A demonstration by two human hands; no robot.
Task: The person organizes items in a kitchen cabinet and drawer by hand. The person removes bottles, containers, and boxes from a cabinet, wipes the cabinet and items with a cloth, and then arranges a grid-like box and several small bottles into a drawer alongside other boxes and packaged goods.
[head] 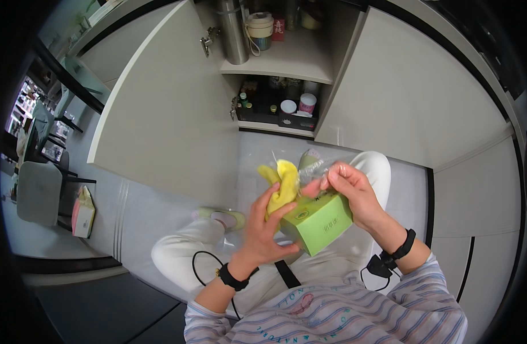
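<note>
My left hand (263, 228) is curled around a green carton (326, 230) and a crumpled yellow cloth (285, 185). The carton tilts above my lap and bears writing on its side. The cloth is bunched over the carton's left end, its upper folds sticking out past my fingers. My right hand (351, 189) pinches a clear plastic film (315, 172) between thumb and fingers, just over the carton's far top edge. The film stretches toward the cloth. Whether it wraps the carton or is a separate bag, I cannot tell.
A cabinet door (173, 116) stands ajar on the left. On the cabinet's upper shelf (280, 62) are a steel flask (232, 34) and a lidded cup (260, 30). Below, a black tray (259, 115) holds bottles and jars. A chair (39, 193) and a package (84, 215) are at far left.
</note>
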